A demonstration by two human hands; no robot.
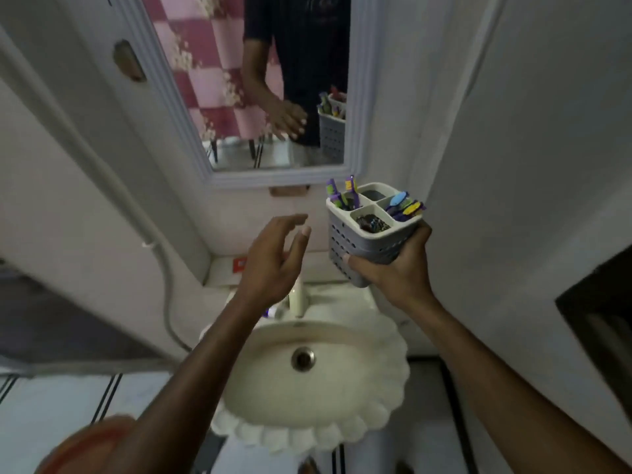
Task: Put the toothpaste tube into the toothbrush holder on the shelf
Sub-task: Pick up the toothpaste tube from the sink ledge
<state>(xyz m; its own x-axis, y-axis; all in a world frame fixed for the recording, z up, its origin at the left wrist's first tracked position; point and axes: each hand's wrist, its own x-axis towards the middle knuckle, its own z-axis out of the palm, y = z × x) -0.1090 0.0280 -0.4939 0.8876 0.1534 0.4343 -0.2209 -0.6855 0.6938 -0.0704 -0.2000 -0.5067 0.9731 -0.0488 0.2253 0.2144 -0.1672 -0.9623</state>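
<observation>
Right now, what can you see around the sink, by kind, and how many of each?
Hands: 2 (left hand, right hand)
Holder: 1
Sink: 1
Tap: 1
Mirror: 1
Total: 6
The brushes in the holder are too bunched to count.

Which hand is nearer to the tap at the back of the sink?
Left. The left hand hangs open directly above the tap, its wrist partly covering it. The right hand is off to the tap's right, gripping the toothbrush holder.
</observation>
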